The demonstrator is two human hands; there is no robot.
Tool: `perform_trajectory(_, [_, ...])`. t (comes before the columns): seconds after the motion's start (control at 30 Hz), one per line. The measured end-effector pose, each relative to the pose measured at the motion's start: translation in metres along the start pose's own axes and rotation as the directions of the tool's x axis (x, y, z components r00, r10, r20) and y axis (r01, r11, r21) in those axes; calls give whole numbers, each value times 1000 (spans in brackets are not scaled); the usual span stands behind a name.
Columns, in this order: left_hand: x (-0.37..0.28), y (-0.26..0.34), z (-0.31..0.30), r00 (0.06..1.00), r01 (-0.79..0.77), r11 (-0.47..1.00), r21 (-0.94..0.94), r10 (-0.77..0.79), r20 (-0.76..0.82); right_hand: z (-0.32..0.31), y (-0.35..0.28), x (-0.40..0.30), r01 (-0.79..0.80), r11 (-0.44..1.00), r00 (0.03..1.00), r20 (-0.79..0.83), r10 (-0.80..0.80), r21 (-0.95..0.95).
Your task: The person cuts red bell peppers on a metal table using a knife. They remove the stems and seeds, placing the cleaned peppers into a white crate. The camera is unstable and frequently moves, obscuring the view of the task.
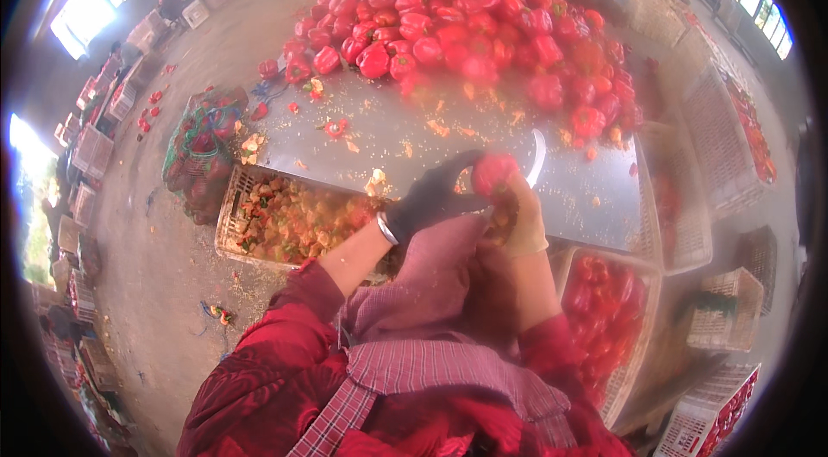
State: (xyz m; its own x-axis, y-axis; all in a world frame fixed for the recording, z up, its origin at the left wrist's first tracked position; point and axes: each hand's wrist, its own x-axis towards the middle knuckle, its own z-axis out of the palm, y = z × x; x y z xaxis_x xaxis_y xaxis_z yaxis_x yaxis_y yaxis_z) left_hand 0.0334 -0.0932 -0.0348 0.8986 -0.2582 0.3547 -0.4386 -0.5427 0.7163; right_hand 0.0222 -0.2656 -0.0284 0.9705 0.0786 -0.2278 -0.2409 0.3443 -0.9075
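Observation:
A red bell pepper (493,174) is held between my two hands above the metal table (414,133). My left hand (435,195), in a dark glove, curves its fingers and thumb around the pepper's left side. My right hand (527,218), in a pale glove, grips it from the right and below. Just beyond the right hand a curved bright blade (537,157) sticks up; its handle is hidden. A large heap of red bell peppers (414,24) covers the table's far side. Seeds and pale scraps lie scattered on the metal.
Left of my body stands a crate (223,224) of pepper cores and scraps. To my right is a crate (614,405) of red peppers. A green net sack (204,146) leans by the table's left end. Stacked crates (737,133) stand farther right.

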Motion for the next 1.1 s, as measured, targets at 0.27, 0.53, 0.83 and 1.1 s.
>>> perform_trajectory(0.27, [97, -179, -41, 967, 201, 844, 497, -90, -239, -42, 15, 73, 220, 810, 873, -260, -412, -544])
perform_trajectory(0.53, [159, -221, -20, 925, 372, 749, 548, -248, -288, -18, 33, 42, -22, 946, 978, -205, -48, -325])
perform_trajectory(0.83, [85, -142, -31, 911, 222, 284, -933, -402, 94, 12, 25, 53, -107, 988, 990, -81, 117, 113])
perform_trajectory(1.1, [2, -27, 1, 955, 11, 999, 42, 1, -298, 56, -8, 10, -177, 916, 983, 13, 184, 359])
